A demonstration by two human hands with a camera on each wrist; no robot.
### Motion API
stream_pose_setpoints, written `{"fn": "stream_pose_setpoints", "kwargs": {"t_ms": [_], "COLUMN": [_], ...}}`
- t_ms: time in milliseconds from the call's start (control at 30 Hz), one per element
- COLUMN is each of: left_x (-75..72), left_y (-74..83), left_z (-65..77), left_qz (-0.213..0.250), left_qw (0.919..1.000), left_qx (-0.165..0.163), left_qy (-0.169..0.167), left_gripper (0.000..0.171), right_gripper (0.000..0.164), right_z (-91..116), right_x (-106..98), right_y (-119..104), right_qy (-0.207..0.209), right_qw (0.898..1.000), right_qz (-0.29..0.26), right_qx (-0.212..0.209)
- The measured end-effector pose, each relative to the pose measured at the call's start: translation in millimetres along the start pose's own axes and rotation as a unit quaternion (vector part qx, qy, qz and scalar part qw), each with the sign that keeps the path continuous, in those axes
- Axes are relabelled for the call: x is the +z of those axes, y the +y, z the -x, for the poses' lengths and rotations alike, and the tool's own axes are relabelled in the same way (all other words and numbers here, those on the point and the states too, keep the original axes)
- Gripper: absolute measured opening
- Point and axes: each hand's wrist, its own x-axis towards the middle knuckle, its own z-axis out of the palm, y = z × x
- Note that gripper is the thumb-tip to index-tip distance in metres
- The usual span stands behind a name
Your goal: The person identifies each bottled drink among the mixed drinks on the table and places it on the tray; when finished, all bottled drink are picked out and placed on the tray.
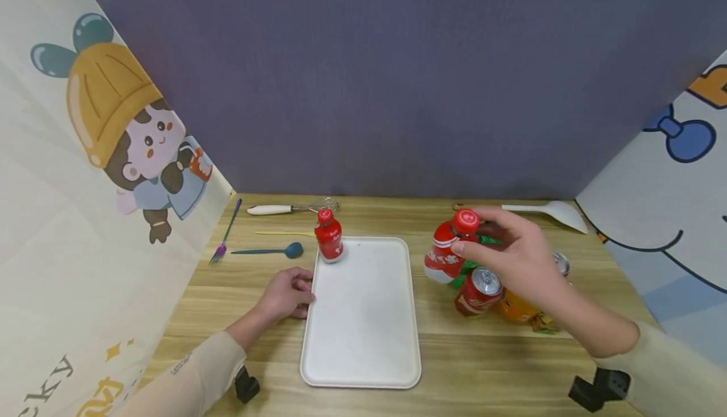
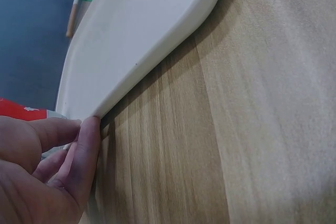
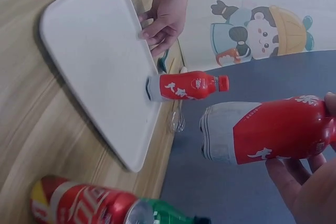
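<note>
My right hand point(image 1: 514, 253) grips a red and white plastic bottle point(image 1: 445, 253) near its cap, to the right of the white tray point(image 1: 363, 316). In the right wrist view that bottle point(image 3: 268, 132) is lifted, its pale base toward the tray. A second, similar red bottle point(image 1: 329, 237) stands upright on the tray's far left corner. At the tray's left edge, my left hand point(image 1: 286, 294) pinches the rim between thumb and fingers, as the left wrist view shows.
Right of the tray stand a red soda can point(image 1: 479, 292), an orange item point(image 1: 518, 306) and a green bottle point(image 3: 168, 212). Behind them lies a white spatula point(image 1: 559, 214). On the left lie a fork point(image 1: 224, 237), a whisk point(image 1: 284, 209) and a blue spoon point(image 1: 278, 251).
</note>
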Motion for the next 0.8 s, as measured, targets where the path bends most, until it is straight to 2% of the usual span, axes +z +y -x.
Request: {"fn": "stream_pose_setpoints", "kwargs": {"t_ms": [133, 333, 633, 800], "left_x": [-0.4, -0.5, -1.3, -1.6], "left_y": [0.7, 0.5, 2.6, 2.3], "left_z": [-0.5, -1.0, -0.3, 0.5], "left_qz": [-0.006, -0.005, -0.005, -0.006], "left_qw": [1.0, 1.0, 1.0, 1.0], "left_qx": [-0.002, -0.003, -0.003, -0.003], "left_qy": [0.0, 0.0, -0.002, -0.004], "left_gripper": [0.052, 0.052, 0.052, 0.052], "right_gripper": [0.037, 0.043, 0.045, 0.043], "right_z": [-20.3, -42.5, -65.2, -76.9], "right_x": [16.4, 42.7, 84.6, 108.4], "right_y": [0.3, 2.6, 7.8, 16.8], "right_qy": [-0.024, -0.043, -0.048, -0.046], "right_qw": [1.0, 0.999, 0.996, 0.996], "right_qz": [-0.008, -0.021, -0.053, -0.061], "right_qx": [-0.005, 0.022, 0.05, 0.051]}}
